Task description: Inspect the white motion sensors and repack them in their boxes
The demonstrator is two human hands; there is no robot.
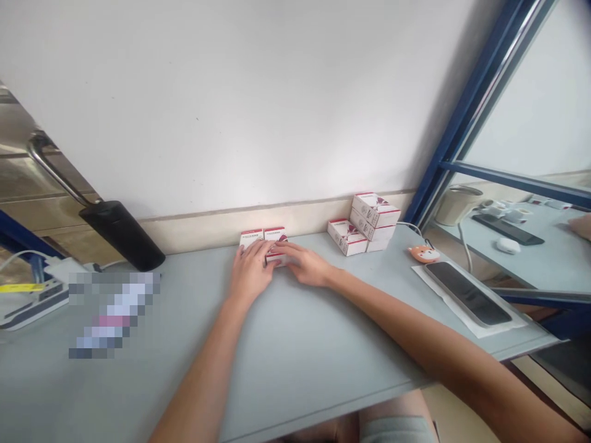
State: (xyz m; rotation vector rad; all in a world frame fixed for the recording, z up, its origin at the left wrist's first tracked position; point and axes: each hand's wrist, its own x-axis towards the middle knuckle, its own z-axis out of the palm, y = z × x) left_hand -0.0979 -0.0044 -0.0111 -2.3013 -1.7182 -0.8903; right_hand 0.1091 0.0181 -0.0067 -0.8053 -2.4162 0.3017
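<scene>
Two small white-and-red cardboard boxes stand side by side against the wall: the left box (250,235) and the right box (276,232). My left hand (252,267) lies over them, its fingers across their tops and its thumb by the front of the right box. My right hand (307,263) is closed around the right side of the right box, fingers on top and thumb at the front. The two hands nearly meet there and hide much of both boxes. Further right is a stack of several similar boxes (375,212), with one lower box (347,237) at its left.
A phone (467,293) lies on a white sheet (501,326) at the right, near an orange animal-shaped case (423,253). At the left are a black cylinder-like object (122,234), a power strip (34,304) and a pixelated item (115,314). A blue-framed mirror or glass (521,227) bounds the right.
</scene>
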